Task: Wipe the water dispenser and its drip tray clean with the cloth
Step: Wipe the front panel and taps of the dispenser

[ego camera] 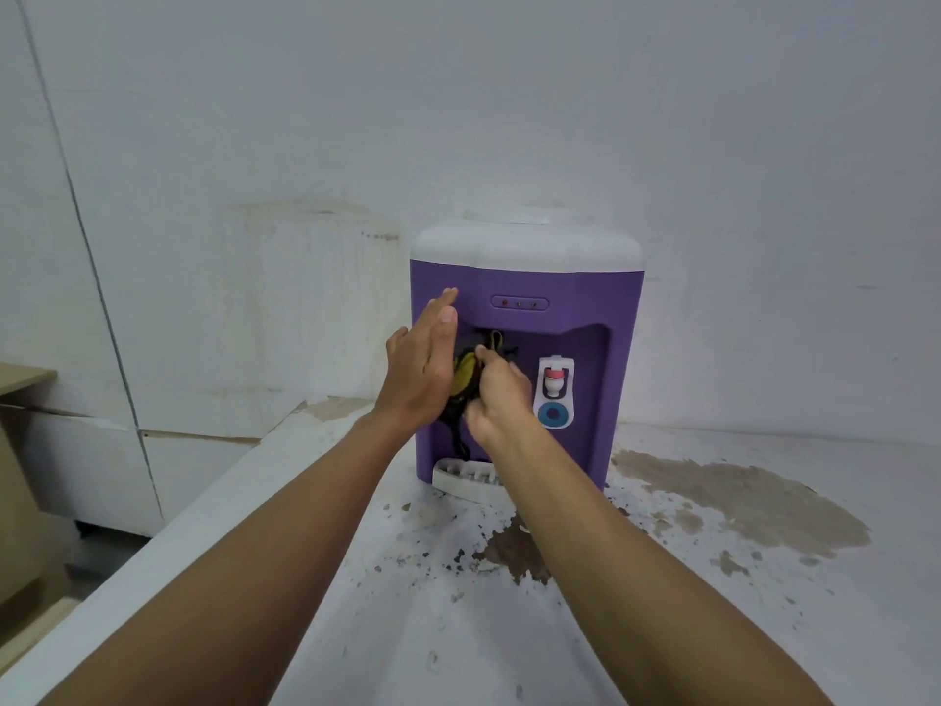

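A purple water dispenser (601, 293) with a white top stands on a worn white counter. Its white drip tray (461, 476) juts out at the bottom front. My right hand (501, 400) grips a dark cloth with a yellow patch (466, 377) inside the tap recess, at its left side. My left hand (422, 369) has straight fingers, flat against the dispenser's front left edge beside the cloth. A white tap with a red knob (555, 379) and a blue ring below it sits right of my hands.
The counter (764, 603) has peeled, stained brown patches in front and to the right of the dispenser. Its left edge runs diagonally, with a white cabinet (86, 466) and cardboard (20, 527) below. A white wall stands behind.
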